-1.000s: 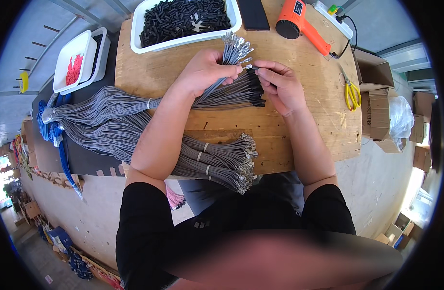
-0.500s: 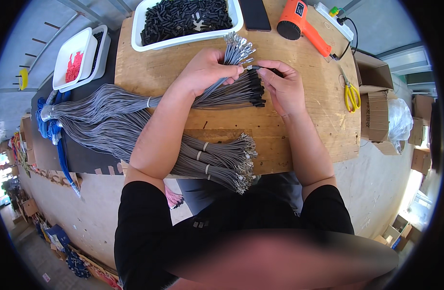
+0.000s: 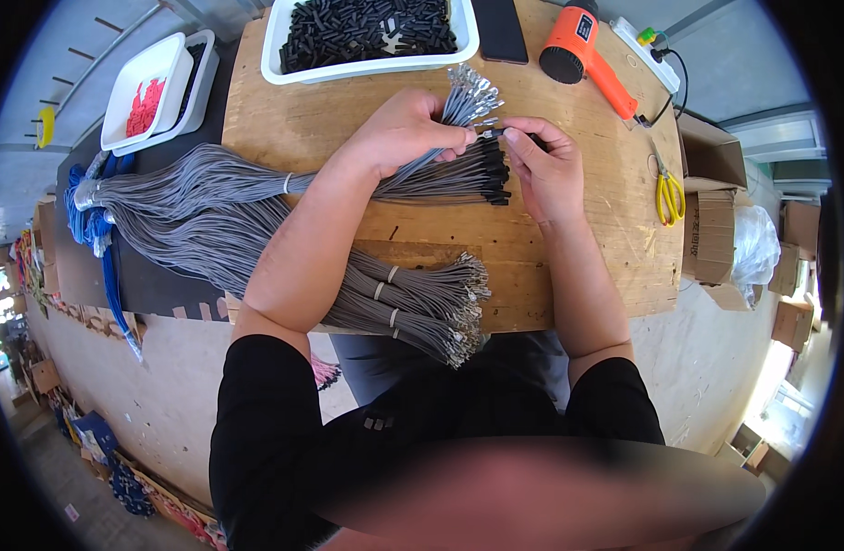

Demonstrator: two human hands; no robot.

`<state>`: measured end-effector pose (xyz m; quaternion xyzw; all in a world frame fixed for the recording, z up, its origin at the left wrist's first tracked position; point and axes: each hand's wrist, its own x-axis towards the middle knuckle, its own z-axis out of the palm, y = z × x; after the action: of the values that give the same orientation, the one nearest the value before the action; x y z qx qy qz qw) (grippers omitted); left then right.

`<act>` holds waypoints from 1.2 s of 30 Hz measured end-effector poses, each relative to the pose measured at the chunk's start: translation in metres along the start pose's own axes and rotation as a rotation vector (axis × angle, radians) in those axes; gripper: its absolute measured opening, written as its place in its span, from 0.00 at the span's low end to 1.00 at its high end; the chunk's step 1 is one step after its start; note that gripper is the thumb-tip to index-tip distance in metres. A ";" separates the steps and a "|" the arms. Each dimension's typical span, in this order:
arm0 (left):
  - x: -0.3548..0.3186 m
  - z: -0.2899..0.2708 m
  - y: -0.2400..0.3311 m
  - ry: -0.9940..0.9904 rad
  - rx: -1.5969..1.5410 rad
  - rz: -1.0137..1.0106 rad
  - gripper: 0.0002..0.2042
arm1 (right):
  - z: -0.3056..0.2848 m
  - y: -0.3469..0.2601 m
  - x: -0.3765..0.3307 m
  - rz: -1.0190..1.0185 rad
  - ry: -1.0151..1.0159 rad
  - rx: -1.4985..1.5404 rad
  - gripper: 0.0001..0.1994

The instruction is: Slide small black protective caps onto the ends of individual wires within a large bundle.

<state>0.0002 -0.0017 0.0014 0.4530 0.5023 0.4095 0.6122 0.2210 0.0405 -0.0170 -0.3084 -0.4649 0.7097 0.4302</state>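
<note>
Over tan wood table (image 3: 615, 184), gripping grey silver-metal-tipped wire bundle (image 3: 459, 107), slanted lengthwise up-R, in L hand (image 3: 411, 133), pinching small black tube (image 3: 498, 133) w/ R hand (image 3: 551, 169).

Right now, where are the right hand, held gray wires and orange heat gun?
Right hand (image 3: 551, 167), head view: its middle.
Gray wires (image 3: 456, 109), head view: upper stretch.
Orange heat gun (image 3: 579, 46), head view: body.

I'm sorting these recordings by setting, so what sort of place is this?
Probably a small wiring workshop: gray wire bundles with metal ends lie across a wooden workbench, a white tub at the far side is full of small black sleeves, and an orange heat gun lies nearby.
</note>
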 end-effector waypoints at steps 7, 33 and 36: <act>0.002 0.002 -0.002 0.018 0.028 0.040 0.09 | 0.001 0.000 0.001 0.033 -0.001 0.012 0.06; -0.001 0.001 0.002 0.006 0.010 0.025 0.11 | -0.013 0.006 0.008 0.346 -0.173 0.348 0.09; -0.002 0.001 0.002 -0.002 0.013 0.029 0.11 | -0.011 0.005 0.007 0.350 -0.141 0.323 0.07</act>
<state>0.0004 -0.0032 0.0042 0.4648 0.4976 0.4147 0.6037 0.2252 0.0502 -0.0257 -0.2612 -0.3137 0.8582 0.3112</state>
